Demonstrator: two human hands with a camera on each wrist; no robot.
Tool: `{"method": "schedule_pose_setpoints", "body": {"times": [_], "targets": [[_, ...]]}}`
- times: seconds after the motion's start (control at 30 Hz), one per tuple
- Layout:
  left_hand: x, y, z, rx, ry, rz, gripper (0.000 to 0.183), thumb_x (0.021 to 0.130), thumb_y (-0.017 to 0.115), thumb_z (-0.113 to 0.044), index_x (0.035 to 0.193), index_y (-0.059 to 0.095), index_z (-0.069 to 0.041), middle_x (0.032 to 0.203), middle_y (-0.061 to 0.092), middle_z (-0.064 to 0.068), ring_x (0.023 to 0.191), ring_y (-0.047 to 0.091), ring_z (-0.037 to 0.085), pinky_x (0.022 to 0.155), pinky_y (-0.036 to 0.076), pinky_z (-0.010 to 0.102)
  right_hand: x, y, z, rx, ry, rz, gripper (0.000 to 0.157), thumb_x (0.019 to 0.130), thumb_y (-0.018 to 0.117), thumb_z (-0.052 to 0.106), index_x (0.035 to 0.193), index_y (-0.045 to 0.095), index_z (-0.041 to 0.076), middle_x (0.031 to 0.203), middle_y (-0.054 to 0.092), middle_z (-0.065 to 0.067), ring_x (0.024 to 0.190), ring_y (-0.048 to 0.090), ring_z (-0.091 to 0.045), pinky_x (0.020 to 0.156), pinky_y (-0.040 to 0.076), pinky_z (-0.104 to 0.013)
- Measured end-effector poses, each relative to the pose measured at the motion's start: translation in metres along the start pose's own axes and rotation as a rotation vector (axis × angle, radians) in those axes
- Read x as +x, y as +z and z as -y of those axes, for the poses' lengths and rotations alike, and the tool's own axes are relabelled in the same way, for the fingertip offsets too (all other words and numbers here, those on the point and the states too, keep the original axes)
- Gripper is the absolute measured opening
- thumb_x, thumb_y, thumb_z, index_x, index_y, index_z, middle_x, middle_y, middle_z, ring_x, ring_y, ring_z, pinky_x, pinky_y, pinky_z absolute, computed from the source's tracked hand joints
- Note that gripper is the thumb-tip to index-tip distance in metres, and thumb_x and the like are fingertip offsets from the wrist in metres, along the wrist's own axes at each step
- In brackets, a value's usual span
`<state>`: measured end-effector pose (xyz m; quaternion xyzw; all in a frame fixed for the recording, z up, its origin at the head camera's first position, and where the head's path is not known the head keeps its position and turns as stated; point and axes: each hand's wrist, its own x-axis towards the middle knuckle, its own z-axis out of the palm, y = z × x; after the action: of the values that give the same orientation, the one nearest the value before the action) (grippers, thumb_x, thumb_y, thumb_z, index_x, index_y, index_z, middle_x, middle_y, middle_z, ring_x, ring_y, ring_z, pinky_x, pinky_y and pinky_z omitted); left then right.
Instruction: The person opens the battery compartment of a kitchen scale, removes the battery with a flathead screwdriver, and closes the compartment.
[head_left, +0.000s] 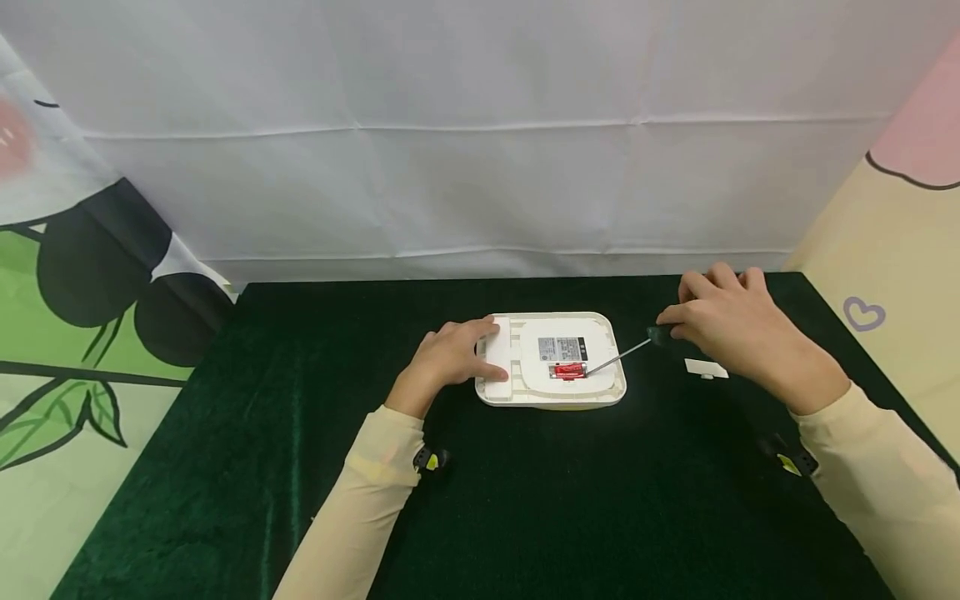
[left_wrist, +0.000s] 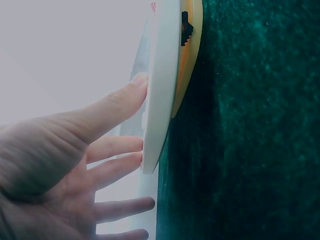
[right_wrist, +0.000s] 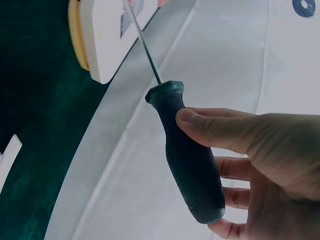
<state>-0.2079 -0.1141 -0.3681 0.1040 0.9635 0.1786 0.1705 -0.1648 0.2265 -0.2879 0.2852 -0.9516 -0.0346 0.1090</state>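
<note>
A flat white device (head_left: pixel 532 401) with rounded corners lies on the dark green cloth, its label and a battery slot facing up. Red batteries (head_left: pixel 570 371) sit in the slot; their exact number is hard to tell. My left hand (head_left: pixel 446 358) rests on the device's left end, thumb and fingers spread and fairly straight. In my right hand (head_left: pixel 731 325) is a screwdriver (right_wrist: pixel 192 160), gripped by its dark handle between thumb and fingers. Its thin shaft slants down leftward, the tip at the right end of the batteries. Whether the tip touches them cannot be told.
A small white cover plate (head_left: pixel 707 368) lies on the cloth right of the device, below the right hand. Behind the table (head_left: pixel 300 467) hangs a pale sheet (head_left: pixel 480 192). The device's yellow lower side (left_wrist: pixel 192 55) shows in the left wrist view.
</note>
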Motion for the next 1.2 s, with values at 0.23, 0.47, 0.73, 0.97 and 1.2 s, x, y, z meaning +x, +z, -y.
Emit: {"method": "schedule_pose_setpoints", "body": {"times": [0.23, 0.47, 0.73, 0.97, 1.2], "targets": [[0.001, 0.000, -0.001, -0.005, -0.013, 0.000, 0.083, 0.080, 0.076, -0.051, 0.150, 0.040, -0.025, 0.161, 0.028, -0.004, 0.133, 0.041, 0.024, 0.112, 0.027, 0.053, -0.007, 0.002, 0.005, -0.016, 0.025, -0.004, 0.024, 0.076, 0.084, 0.016, 0.099, 0.077, 0.020, 0.091, 0.056, -0.010, 0.090, 0.041, -0.034, 0.070, 0.034, -0.053], [0.000, 0.001, 0.001, 0.005, -0.010, -0.009, 0.083, 0.080, 0.076, -0.052, 0.150, 0.040, -0.026, 0.161, 0.028, -0.005, 0.133, 0.042, 0.024, 0.111, 0.029, 0.053, -0.009, 0.006, 0.011, -0.063, 0.021, -0.083, 0.028, 0.071, 0.087, 0.012, 0.096, 0.078, 0.020, 0.089, 0.054, -0.010, 0.088, 0.042, -0.034, 0.072, 0.034, -0.055], [0.000, 0.000, 0.000, 0.004, -0.001, -0.007, 0.082, 0.081, 0.075, -0.052, 0.150, 0.040, -0.026, 0.161, 0.028, -0.005, 0.136, 0.040, 0.025, 0.111, 0.029, 0.052, -0.011, 0.003, 0.014, -0.095, 0.014, -0.105, 0.028, 0.070, 0.087, 0.012, 0.096, 0.078, 0.020, 0.091, 0.054, -0.011, 0.089, 0.042, -0.035, 0.071, 0.035, -0.055], [0.000, 0.000, -0.001, 0.008, -0.006, 0.004, 0.082, 0.081, 0.075, -0.052, 0.151, 0.039, -0.026, 0.162, 0.027, -0.006, 0.138, 0.038, 0.025, 0.112, 0.028, 0.052, -0.012, 0.003, 0.013, -0.098, 0.012, -0.107, 0.029, 0.069, 0.088, 0.013, 0.096, 0.079, 0.020, 0.091, 0.054, -0.011, 0.090, 0.044, -0.036, 0.070, 0.036, -0.055], [0.000, 0.001, -0.001, 0.003, -0.007, 0.004, 0.082, 0.081, 0.075, -0.052, 0.150, 0.040, -0.026, 0.161, 0.028, -0.006, 0.136, 0.040, 0.025, 0.111, 0.029, 0.052, -0.012, 0.005, 0.012, -0.107, 0.002, -0.114, 0.030, 0.068, 0.089, 0.014, 0.095, 0.079, 0.020, 0.090, 0.054, -0.010, 0.089, 0.045, -0.036, 0.069, 0.037, -0.054]]}}
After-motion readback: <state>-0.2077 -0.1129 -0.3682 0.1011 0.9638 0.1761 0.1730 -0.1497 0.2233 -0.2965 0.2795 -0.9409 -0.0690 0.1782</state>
